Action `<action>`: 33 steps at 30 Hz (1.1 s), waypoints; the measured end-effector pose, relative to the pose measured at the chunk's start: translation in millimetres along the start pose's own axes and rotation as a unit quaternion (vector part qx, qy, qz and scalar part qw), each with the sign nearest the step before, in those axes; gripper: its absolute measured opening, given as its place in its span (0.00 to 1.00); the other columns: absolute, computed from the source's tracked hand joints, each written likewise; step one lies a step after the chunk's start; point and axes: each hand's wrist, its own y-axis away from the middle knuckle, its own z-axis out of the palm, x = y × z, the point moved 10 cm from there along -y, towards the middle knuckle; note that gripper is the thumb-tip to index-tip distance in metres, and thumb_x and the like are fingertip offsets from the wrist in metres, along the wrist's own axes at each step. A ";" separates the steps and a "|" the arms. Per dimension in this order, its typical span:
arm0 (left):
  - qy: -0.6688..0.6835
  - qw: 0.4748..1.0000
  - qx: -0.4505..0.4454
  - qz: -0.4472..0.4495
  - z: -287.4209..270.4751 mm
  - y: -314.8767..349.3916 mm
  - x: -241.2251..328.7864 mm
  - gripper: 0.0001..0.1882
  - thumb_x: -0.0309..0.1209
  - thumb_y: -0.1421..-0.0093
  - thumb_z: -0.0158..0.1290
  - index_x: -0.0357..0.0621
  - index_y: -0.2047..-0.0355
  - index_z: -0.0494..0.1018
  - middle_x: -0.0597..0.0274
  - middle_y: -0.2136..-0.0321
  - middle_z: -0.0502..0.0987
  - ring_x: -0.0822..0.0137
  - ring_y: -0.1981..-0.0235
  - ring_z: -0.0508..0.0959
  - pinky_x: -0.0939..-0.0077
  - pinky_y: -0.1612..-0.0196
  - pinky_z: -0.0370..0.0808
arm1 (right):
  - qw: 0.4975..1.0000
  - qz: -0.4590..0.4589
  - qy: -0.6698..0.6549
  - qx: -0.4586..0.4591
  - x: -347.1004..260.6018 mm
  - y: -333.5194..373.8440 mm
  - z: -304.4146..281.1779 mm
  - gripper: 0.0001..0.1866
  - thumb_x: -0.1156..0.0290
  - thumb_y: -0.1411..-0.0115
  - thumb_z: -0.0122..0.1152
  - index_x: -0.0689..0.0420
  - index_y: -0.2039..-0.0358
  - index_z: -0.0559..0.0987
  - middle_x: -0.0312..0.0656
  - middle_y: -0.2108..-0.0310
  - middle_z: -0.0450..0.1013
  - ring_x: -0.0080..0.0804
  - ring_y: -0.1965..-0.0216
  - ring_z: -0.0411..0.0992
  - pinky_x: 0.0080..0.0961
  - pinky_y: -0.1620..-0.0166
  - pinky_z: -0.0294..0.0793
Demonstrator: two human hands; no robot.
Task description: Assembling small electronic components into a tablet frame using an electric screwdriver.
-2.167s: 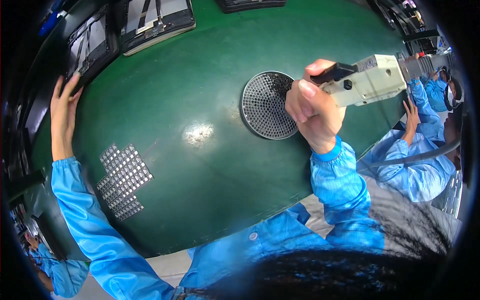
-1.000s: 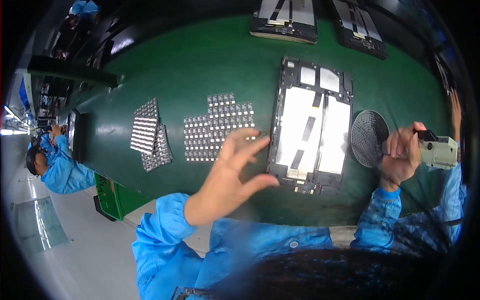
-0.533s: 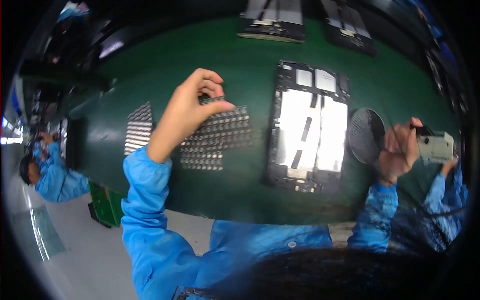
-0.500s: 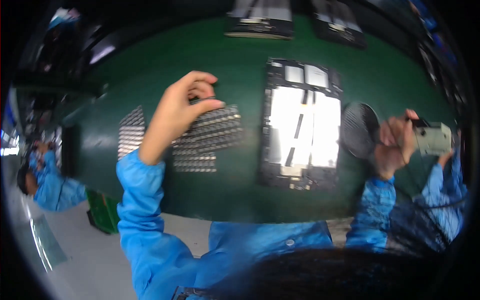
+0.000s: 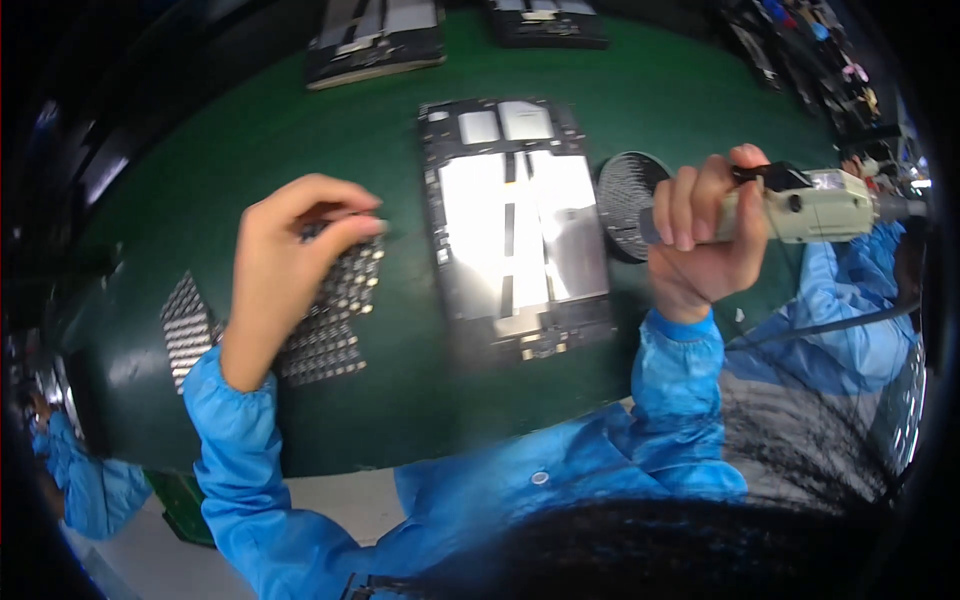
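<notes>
My left hand (image 5: 290,245) is closed in a pinch at the top edge of a dark sheet with rows of small shiny pieces (image 5: 355,280); the sheet looks tilted, and part of it is hidden behind the fingers. More such sheets (image 5: 325,352) lie under and beside it. My right hand (image 5: 705,225) is wrapped round a pale electric screwdriver (image 5: 825,208), whose thick end and cable point to the right. Between my hands lies an opened tablet (image 5: 480,215) with bright silver battery cells. A round black dish with a ridged inside (image 5: 628,195) stands between the tablet and my right hand.
Two more opened tablets (image 5: 375,55) lie at the far side of the green table (image 5: 400,425). Another patterned sheet (image 5: 187,330) is at the left. Co-workers in blue sleeves (image 5: 835,325) sit to the right and left. A green crate (image 5: 185,505) stands below the table's left edge.
The view has swung right, shifting the scene left. My right hand with the screwdriver has come up beside the dish. The sheet at my left hand now looks more tilted.
</notes>
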 end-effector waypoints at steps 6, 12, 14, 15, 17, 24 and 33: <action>0.088 0.989 -0.114 -0.038 64.8 26.3 7.3 0.07 0.16 0.49 0.60 0.30 0.67 0.77 0.57 0.69 0.81 0.70 0.66 0.81 0.81 0.60 0.77 | 0.992 0.029 -0.043 -0.115 24.3 9.0 69.3 0.17 0.64 0.32 0.40 0.60 0.49 0.66 0.34 0.84 0.58 0.21 0.86 0.56 0.20 0.82 0.58; 0.026 0.992 -0.112 -0.050 72.5 35.9 10.0 0.09 0.19 0.52 0.62 0.34 0.69 0.78 0.57 0.73 0.81 0.68 0.70 0.82 0.78 0.64 0.77 | 0.978 0.060 -0.034 -0.199 43.2 20.8 96.8 0.16 0.64 0.31 0.40 0.59 0.48 0.65 0.35 0.83 0.61 0.22 0.87 0.58 0.20 0.82 0.58; -0.007 0.994 -0.101 -0.028 69.7 38.0 17.3 0.09 0.20 0.53 0.62 0.35 0.69 0.78 0.56 0.73 0.81 0.67 0.71 0.82 0.77 0.65 0.76 | 0.976 0.051 -0.039 -0.207 39.9 21.2 99.3 0.17 0.63 0.31 0.40 0.58 0.47 0.66 0.35 0.83 0.61 0.22 0.86 0.59 0.20 0.81 0.59; -0.006 0.994 -0.102 -0.023 70.1 38.7 17.6 0.09 0.21 0.53 0.62 0.35 0.69 0.78 0.56 0.73 0.81 0.66 0.72 0.81 0.77 0.65 0.76 | 0.976 0.053 -0.038 -0.206 40.3 21.5 99.2 0.17 0.63 0.31 0.40 0.58 0.47 0.66 0.35 0.83 0.61 0.22 0.86 0.59 0.20 0.81 0.59; -0.005 0.994 -0.103 -0.019 72.0 40.6 17.0 0.09 0.22 0.53 0.62 0.36 0.69 0.78 0.56 0.73 0.80 0.65 0.72 0.81 0.76 0.65 0.76 | 0.977 0.055 -0.050 -0.198 38.8 20.4 97.9 0.17 0.62 0.30 0.40 0.58 0.46 0.66 0.35 0.83 0.61 0.22 0.86 0.59 0.20 0.81 0.60; -0.128 0.983 -0.076 0.111 75.8 50.2 34.4 0.09 0.25 0.50 0.61 0.39 0.67 0.78 0.55 0.71 0.78 0.56 0.71 0.79 0.71 0.66 0.75 | 0.977 0.058 -0.073 -0.194 38.5 21.1 93.7 0.19 0.60 0.30 0.39 0.58 0.46 0.67 0.35 0.83 0.61 0.22 0.85 0.60 0.19 0.81 0.60; -0.021 0.996 -0.082 -0.004 71.9 39.7 13.5 0.16 0.23 0.56 0.66 0.37 0.67 0.75 0.57 0.67 0.75 0.66 0.71 0.79 0.76 0.67 0.74 | 0.973 0.053 -0.057 -0.217 37.2 22.7 97.7 0.19 0.60 0.30 0.39 0.59 0.45 0.66 0.34 0.83 0.61 0.21 0.86 0.60 0.18 0.81 0.60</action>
